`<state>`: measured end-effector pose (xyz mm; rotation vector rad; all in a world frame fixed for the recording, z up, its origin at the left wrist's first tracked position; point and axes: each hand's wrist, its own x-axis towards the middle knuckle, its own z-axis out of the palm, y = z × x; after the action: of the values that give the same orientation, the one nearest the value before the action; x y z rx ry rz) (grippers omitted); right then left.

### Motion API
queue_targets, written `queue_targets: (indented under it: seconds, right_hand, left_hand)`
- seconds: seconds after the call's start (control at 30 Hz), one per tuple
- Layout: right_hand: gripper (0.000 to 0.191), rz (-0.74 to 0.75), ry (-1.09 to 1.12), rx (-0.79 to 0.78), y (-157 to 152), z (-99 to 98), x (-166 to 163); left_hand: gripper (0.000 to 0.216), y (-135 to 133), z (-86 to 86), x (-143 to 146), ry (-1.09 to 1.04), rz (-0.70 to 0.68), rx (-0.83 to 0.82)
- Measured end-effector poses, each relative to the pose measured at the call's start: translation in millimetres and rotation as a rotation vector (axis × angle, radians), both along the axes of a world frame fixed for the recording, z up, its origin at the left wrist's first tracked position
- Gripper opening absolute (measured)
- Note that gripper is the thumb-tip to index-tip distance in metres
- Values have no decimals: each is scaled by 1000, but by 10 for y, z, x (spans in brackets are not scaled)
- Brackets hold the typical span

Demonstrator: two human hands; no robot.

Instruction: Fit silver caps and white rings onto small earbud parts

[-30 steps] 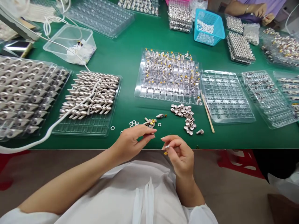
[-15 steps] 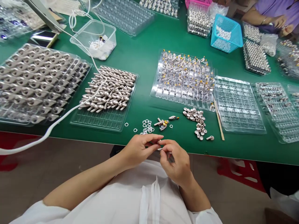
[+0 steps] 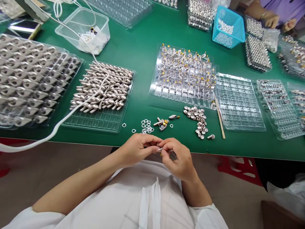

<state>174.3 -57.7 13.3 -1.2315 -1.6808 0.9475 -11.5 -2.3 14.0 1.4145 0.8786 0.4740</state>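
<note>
My left hand [image 3: 137, 148] and my right hand [image 3: 177, 159] meet at the near edge of the green table [image 3: 140, 47], fingertips pinched together on a small white plastic part [image 3: 160, 149] between them. Just beyond my hands lie several small white rings [image 3: 145, 126], a few loose white-and-gold pieces [image 3: 162, 123] and a heap of small silver caps [image 3: 197, 119]. Further back stands a clear tray of white parts with gold tips [image 3: 184, 71]. To the left a clear tray holds rows of beige teardrop shells [image 3: 102, 89].
A large tray of grey shells [image 3: 30, 79] fills the far left, crossed by a white cable [image 3: 59, 122]. An empty clear tray [image 3: 238, 101] and a wooden stick [image 3: 220, 118] lie to the right. A blue basket [image 3: 228, 28], a clear tub [image 3: 83, 28] and another person's hands [image 3: 274, 20] are at the back.
My hands, apart one second ago, have come together over the table edge and now pinch the small part between them. The view has shifted slightly.
</note>
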Motion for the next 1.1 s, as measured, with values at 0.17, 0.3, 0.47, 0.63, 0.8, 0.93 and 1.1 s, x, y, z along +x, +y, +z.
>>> queue_targets:
  seconds: [0.17, 0.3, 0.47, 0.63, 0.8, 0.93, 1.1]
  right_hand:
    - [8, -167, 27, -117, 15, 50, 41]
    - [12, -138, 14, -225, 34, 59, 47]
    - [13, -82, -6, -302, 74, 88, 62]
    - [13, -26, -40, -304, 108, 101, 97]
    - [13, -24, -50, -313, 119, 72, 95]
    - [13, -22, -38, -309, 123, 55, 95]
    - [14, 27, -16, -341, 122, 46, 134]
  left_hand:
    - [17, -42, -60, 25, 41, 148, 95]
    - [13, -63, -78, 70, 46, 180, 323]
    - [14, -52, -115, 90, 16, 160, 498]
    - [15, -32, -126, 64, 48, 97, 549]
    - [14, -47, -144, 73, 113, 125, 556]
    - [12, -46, -165, 87, 116, 119, 597]
    - [13, -35, -152, 85, 98, 80, 604]
